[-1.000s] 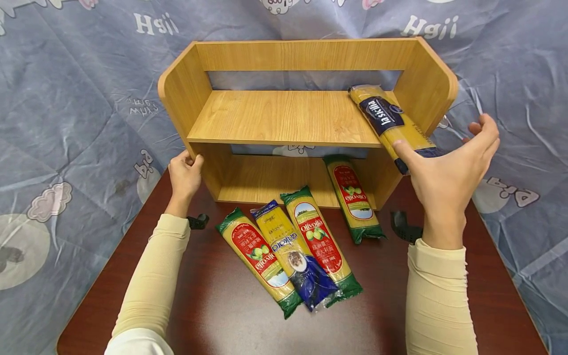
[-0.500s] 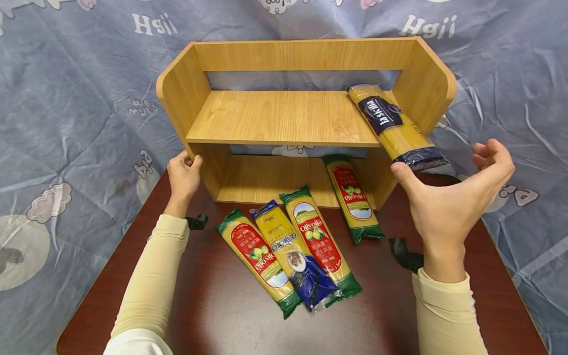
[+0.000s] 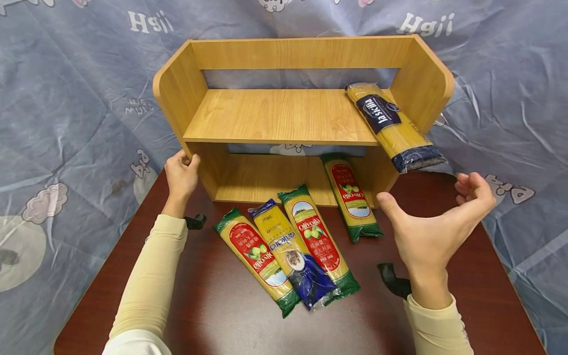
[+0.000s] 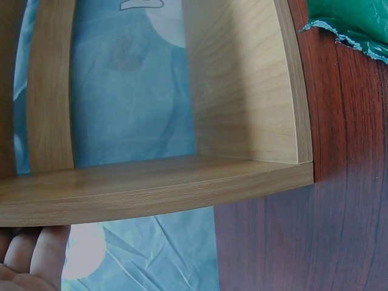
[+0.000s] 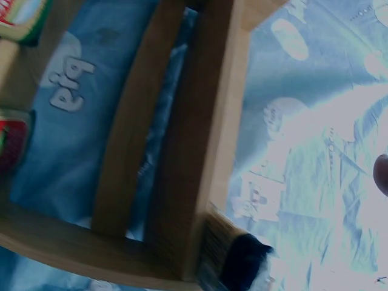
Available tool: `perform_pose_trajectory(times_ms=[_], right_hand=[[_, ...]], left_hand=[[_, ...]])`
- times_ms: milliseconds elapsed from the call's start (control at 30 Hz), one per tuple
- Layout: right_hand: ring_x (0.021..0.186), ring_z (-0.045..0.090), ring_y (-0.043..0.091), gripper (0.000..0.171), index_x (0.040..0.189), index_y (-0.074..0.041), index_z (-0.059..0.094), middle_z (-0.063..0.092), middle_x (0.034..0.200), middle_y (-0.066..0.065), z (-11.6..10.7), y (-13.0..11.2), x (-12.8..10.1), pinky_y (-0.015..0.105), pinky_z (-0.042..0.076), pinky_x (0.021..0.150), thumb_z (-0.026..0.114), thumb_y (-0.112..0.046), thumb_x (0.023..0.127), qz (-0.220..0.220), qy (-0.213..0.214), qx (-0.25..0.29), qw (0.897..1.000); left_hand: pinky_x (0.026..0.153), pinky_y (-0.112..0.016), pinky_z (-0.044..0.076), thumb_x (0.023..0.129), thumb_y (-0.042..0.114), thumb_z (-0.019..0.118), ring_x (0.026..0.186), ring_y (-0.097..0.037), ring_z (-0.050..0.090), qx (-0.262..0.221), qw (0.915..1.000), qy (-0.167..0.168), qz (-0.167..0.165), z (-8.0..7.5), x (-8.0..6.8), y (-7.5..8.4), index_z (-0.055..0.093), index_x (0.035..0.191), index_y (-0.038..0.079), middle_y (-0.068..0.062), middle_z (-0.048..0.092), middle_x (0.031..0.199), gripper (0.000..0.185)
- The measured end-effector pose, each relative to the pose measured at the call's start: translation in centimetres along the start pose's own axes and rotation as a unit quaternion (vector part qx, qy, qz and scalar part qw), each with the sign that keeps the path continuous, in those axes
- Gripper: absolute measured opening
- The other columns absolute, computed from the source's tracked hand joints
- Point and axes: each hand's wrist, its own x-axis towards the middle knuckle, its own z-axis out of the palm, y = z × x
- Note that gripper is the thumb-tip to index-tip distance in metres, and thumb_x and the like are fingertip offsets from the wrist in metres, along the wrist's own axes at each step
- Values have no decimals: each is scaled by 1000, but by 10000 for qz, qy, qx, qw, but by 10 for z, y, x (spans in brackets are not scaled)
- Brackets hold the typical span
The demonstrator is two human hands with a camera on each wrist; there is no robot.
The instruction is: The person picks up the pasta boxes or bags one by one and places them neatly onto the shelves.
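My left hand [image 3: 182,175] holds the left side panel of a two-tier wooden shelf [image 3: 275,116], its thumb at the front edge. In the left wrist view its fingers [image 4: 39,254] lie against the panel's outer face. My right hand [image 3: 437,231] is in the air below the upper board, thumb and fingers spread wide, holding nothing. Above it, a La Sicilia spaghetti pack [image 3: 392,125] lies at the right end of the upper board, its dark blue end jutting past the front edge. An Olivoilà spaghetti pack [image 3: 352,197] leans out of the lower tier at the right.
Three more pasta packs lie side by side on the dark red table [image 3: 213,315] before the shelf: an Olivoilà pack [image 3: 257,259], a yellow and blue Ankara pack [image 3: 293,256] and another Olivoilà pack [image 3: 319,236]. A grey-blue printed cloth [image 3: 80,98] hangs behind and beside the table.
My right hand has let go of the La Sicilia pack and moved down, away from it. The pack stays on the upper board. My left hand keeps its hold on the shelf.
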Motion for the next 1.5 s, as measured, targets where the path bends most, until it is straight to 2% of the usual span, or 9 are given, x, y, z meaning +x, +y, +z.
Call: perform_pose_trajectory(times_ms=[100, 233, 367, 500, 700, 967, 1100, 1233, 1500], right_hand=[[120, 40, 17, 109, 129, -4, 45, 43, 121, -3, -1, 5, -11, 30, 28, 102, 97, -59, 50, 81, -11, 50, 10000], [122, 40, 16, 101, 130, -5, 44, 42, 123, -5, -2, 19, -25, 32, 28, 104, 100, -40, 54, 252, -368, -167, 9989], [124, 39, 20, 106, 138, -8, 40, 44, 129, 5, -4, 36, -37, 33, 28, 104, 101, -27, 54, 334, -806, -530, 9948], [126, 36, 26, 113, 146, -7, 34, 40, 134, 21, -3, 47, -52, 39, 29, 103, 100, -29, 57, 408, -1325, -801, 9871], [129, 33, 29, 124, 156, -6, 22, 36, 139, 22, 0, 62, -73, 51, 33, 105, 97, -36, 62, 819, -1898, -1033, 9729], [124, 40, 37, 126, 155, -3, 21, 39, 138, 21, 9, 81, -104, 58, 41, 99, 97, -39, 62, 1080, -2688, -1469, 9458], [120, 47, 39, 126, 156, -2, 20, 43, 137, 20, 13, 89, -119, 61, 47, 94, 96, -43, 64, 1341, -3314, -1669, 9189], [122, 49, 41, 127, 157, -2, 18, 44, 139, 19, 17, 96, -128, 64, 46, 95, 93, -51, 66, 1570, -3820, -1766, 8935], [126, 48, 41, 131, 159, -4, 12, 41, 146, 19, 23, 106, -137, 64, 44, 97, 90, -55, 68, 1908, -4162, -1723, 8722]], left_hand=[[44, -19, 33, 95, 12, 62, 54, -4, 51, 20, 10000, -12, 21, 0, 0, 1, 76, 98, 0, -6, 62, 62, 19], [44, -19, 33, 95, 12, 62, 56, -5, 52, 37, 10000, 31, 16, 0, 0, 2, 76, 98, 0, -7, 61, 62, 19], [44, -18, 34, 95, 12, 61, 59, -6, 54, 44, 10000, 5, -13, 0, -1, 1, 76, 99, 0, -12, 65, 66, 20], [44, -18, 34, 95, 11, 61, 60, -6, 55, 56, 10000, -31, -21, 1, -2, -1, 76, 99, -1, -14, 66, 68, 19], [45, -17, 35, 95, 12, 62, 61, -5, 56, 18, 10000, -18, -43, 0, -1, 0, 77, 101, 0, -17, 69, 72, 20], [49, -16, 40, 96, 11, 61, 70, -10, 63, 25, 10000, -34, -64, 1, 0, -1, 77, 102, 0, -18, 72, 77, 20], [48, -17, 38, 96, 12, 61, 65, -7, 59, 52, 10000, -23, -77, 1, 0, -1, 77, 102, 0, -15, 70, 73, 20], [45, -18, 34, 96, 13, 62, 58, -6, 53, 42, 10000, -21, -67, 0, 0, 0, 77, 100, 0, -14, 66, 67, 20], [45, -17, 35, 96, 13, 62, 61, -5, 56, 59, 10000, -31, -49, 1, 0, 1, 77, 100, 0, -14, 67, 69, 20]])
